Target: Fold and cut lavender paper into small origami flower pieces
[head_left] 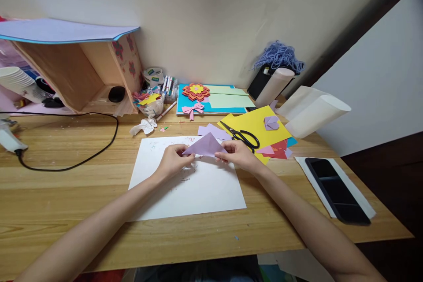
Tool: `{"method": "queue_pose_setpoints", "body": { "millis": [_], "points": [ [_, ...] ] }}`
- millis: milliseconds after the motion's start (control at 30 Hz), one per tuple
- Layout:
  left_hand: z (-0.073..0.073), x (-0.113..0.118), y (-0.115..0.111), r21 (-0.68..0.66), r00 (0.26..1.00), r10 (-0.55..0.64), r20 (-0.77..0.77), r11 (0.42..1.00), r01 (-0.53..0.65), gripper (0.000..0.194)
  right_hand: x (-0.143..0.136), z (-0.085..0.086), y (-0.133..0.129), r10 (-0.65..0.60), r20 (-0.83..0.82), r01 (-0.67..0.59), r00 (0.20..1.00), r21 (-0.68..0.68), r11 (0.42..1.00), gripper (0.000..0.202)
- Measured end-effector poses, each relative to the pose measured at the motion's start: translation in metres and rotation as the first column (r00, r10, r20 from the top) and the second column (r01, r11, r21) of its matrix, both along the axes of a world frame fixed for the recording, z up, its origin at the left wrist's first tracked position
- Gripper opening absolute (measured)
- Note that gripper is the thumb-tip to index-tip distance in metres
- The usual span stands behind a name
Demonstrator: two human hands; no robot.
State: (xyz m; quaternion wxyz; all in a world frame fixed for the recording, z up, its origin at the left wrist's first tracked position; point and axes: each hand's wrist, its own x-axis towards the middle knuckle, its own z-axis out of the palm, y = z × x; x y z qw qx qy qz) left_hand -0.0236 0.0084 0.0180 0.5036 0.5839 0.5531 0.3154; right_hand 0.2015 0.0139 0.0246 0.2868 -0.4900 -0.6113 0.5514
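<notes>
A light purple sheet of paper (207, 144), folded into a triangle, is held up over a white sheet (158, 202) that bears small coloured marks. My left hand (175, 158) pinches its left corner between thumb and fingers. At the right corner, my right hand (238, 155) grips it the same way. Just behind the triangle lie more purple paper pieces (214, 131). Black-handled scissors (243, 135) rest on yellow paper (254, 125) close to my right hand. A small folded purple paper piece (271, 123) also sits on that yellow paper.
Red and pink scraps (277, 150) lie right of the scissors. A phone (337, 191) rests on white tissue at the right. A layered paper flower (196, 91) and pink paper bow (192, 110) are at the back. A black cable (82, 165) loops across the left.
</notes>
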Motion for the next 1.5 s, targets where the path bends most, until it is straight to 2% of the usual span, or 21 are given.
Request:
{"method": "queue_pose_setpoints", "body": {
  "millis": [167, 367, 533, 600, 700, 767, 833, 933, 1067, 1233, 1500],
  "points": [
    [-0.004, -0.008, 0.010, 0.022, 0.997, 0.078, 0.017, 0.997, -0.078, 0.017, 0.009, 0.000, 0.006, -0.027, 0.015, 0.027, 1.000, -0.019, 0.999, 0.028],
    [-0.006, -0.010, 0.013, 0.027, 0.990, 0.114, 0.083, 0.993, -0.117, 0.016, 0.014, -0.001, 0.011, -0.067, 0.008, 0.067, 0.998, -0.027, 0.997, 0.030],
    [-0.005, -0.011, 0.015, -0.029, 0.974, 0.181, 0.137, 0.984, -0.178, 0.021, 0.015, -0.003, 0.012, -0.109, -0.016, 0.109, 0.994, 0.009, 0.994, 0.035],
    [-0.004, -0.010, 0.014, -0.069, 0.972, 0.155, 0.177, 0.987, -0.145, 0.027, 0.011, -0.003, 0.009, -0.137, -0.028, 0.139, 0.990, 0.065, 0.988, 0.036],
    [-0.002, -0.006, 0.008, -0.158, 0.954, 0.015, 0.298, 0.987, 0.034, 0.041, -0.001, -0.004, 0.001, -0.182, 0.018, 0.174, 0.983, 0.216, 0.961, 0.028],
    [-0.001, -0.002, 0.003, -0.214, 0.913, -0.068, 0.401, 0.963, 0.165, 0.048, -0.009, -0.007, -0.007, -0.216, 0.074, 0.180, 0.974, 0.330, 0.927, 0.019],
    [-0.001, 0.002, -0.002, -0.230, 0.858, -0.100, 0.504, 0.942, 0.245, 0.052, -0.015, -0.010, -0.014, -0.173, 0.111, 0.107, 0.979, 0.444, 0.890, 0.019],
    [-0.002, 0.004, -0.006, -0.221, 0.798, -0.088, 0.597, 0.937, 0.269, 0.053, -0.019, -0.013, -0.020, -0.089, 0.168, -0.019, 0.982, 0.554, 0.832, 0.032],
    [-0.003, 0.002, -0.004, -0.243, 0.782, -0.039, 0.622, 0.940, 0.240, 0.042, -0.020, -0.013, -0.022, -0.030, 0.207, -0.100, 0.978, 0.592, 0.800, 0.034],
    [-0.007, -0.001, -0.001, -0.235, 0.743, -0.048, 0.667, 0.934, 0.271, 0.037, -0.018, -0.008, -0.021, 0.030, 0.182, -0.127, 0.983, 0.552, 0.824, 0.043],
    [-0.006, -0.001, -0.001, -0.229, 0.730, -0.049, 0.681, 0.933, 0.276, 0.038, -0.018, -0.001, -0.019, 0.027, 0.056, -0.044, 0.998, 0.328, 0.944, 0.032]
  ]
}}
